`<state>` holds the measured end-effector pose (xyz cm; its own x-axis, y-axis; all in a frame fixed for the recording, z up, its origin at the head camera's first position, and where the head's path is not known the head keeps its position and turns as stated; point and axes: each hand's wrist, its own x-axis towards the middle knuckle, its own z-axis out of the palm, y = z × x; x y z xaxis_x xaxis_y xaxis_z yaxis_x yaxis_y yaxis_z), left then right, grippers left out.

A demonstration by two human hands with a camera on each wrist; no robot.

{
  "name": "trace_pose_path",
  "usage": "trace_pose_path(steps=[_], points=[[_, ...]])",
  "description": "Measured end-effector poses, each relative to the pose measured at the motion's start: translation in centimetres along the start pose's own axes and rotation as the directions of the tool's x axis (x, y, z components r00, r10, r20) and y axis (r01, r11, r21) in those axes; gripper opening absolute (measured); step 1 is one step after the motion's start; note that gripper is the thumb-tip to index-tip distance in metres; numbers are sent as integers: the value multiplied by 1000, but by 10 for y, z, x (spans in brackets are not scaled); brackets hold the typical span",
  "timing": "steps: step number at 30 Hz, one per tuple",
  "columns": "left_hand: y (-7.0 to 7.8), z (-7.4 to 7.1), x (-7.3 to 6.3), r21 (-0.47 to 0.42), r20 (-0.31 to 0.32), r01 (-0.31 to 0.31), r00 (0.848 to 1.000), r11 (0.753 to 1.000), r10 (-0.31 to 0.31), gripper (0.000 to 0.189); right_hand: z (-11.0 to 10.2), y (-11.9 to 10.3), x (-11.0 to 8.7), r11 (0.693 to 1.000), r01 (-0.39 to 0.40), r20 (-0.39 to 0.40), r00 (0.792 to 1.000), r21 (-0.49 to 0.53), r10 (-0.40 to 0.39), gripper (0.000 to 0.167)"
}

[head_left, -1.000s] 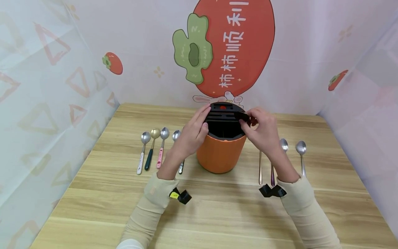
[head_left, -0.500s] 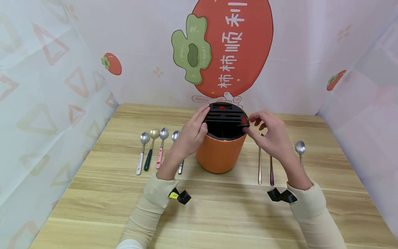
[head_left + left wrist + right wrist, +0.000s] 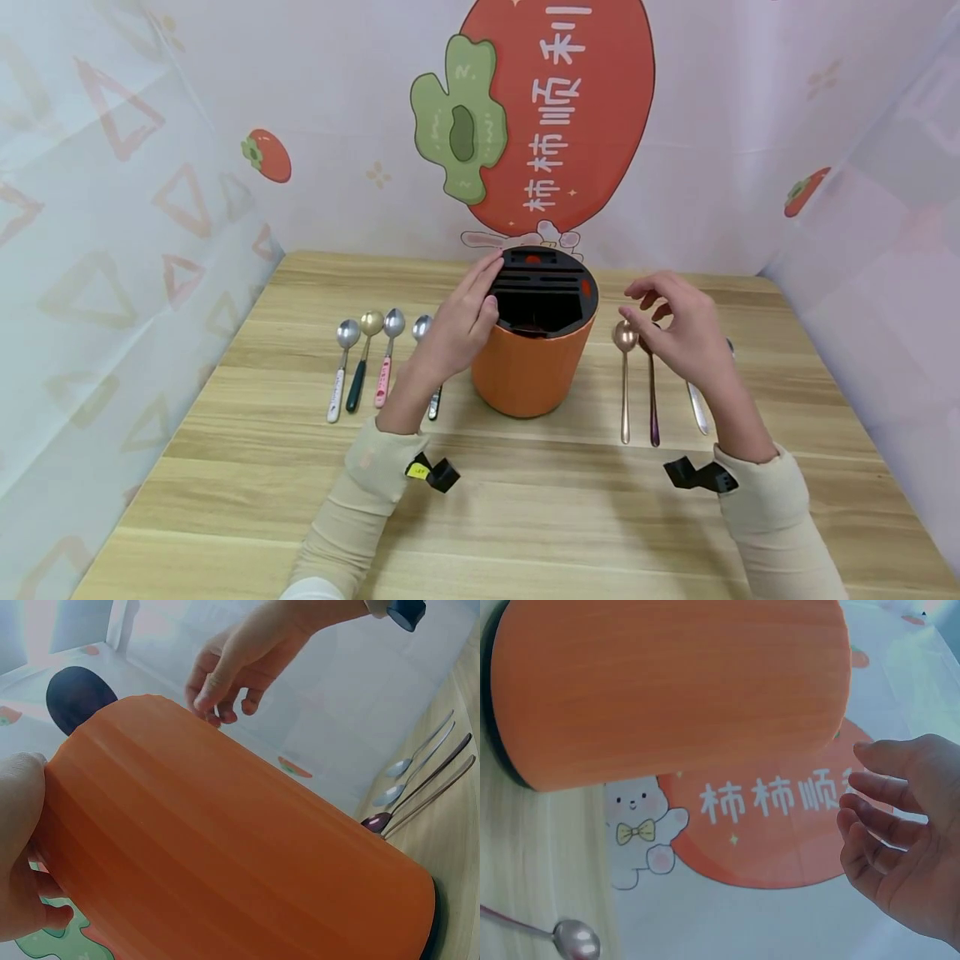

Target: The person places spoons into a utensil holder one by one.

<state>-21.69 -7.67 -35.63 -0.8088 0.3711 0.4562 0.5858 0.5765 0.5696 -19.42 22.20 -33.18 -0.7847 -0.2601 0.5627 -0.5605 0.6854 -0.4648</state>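
An orange ribbed container (image 3: 527, 371) with a black slotted top stands upright on the table. My left hand (image 3: 459, 329) rests against its left side, with straight fingers along the rim and the thumb nearer me. A dark oval (image 3: 79, 700), looking like a spoon's bowl, shows beyond the rim in the left wrist view; in the head view it cannot be told from the black top. My right hand (image 3: 678, 325) hovers right of the container, fingers loosely bent, holding nothing. Beneath it lie a rose-gold spoon (image 3: 625, 337) and a purple-handled spoon (image 3: 654, 408), whose bowl is mostly hidden.
On the left lie a white-handled spoon (image 3: 336, 396), a dark-green-handled one (image 3: 356, 385), a pink-handled one (image 3: 383, 382) and a partly hidden dark-handled one (image 3: 434, 403). Silver spoons (image 3: 699, 410) lie partly under the right arm. Patterned cloth walls (image 3: 337, 125) enclose the table's back and sides.
My right hand, which pinched a dark object at the container's right rim, has let go and moved right, away from the container. The left hand has kept its place.
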Motion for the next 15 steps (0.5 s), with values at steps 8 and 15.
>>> trace_pose_path(steps=[8,15], points=[[0,0,1,-5,-3,-10,1000,1000,10,61,7,22,-7,997,-54,40,998,-50,56,16],[0,1,1,-4,-2,-7,1000,1000,7,61,18,39,-14,994,-100,94,990,-42,104,13]])
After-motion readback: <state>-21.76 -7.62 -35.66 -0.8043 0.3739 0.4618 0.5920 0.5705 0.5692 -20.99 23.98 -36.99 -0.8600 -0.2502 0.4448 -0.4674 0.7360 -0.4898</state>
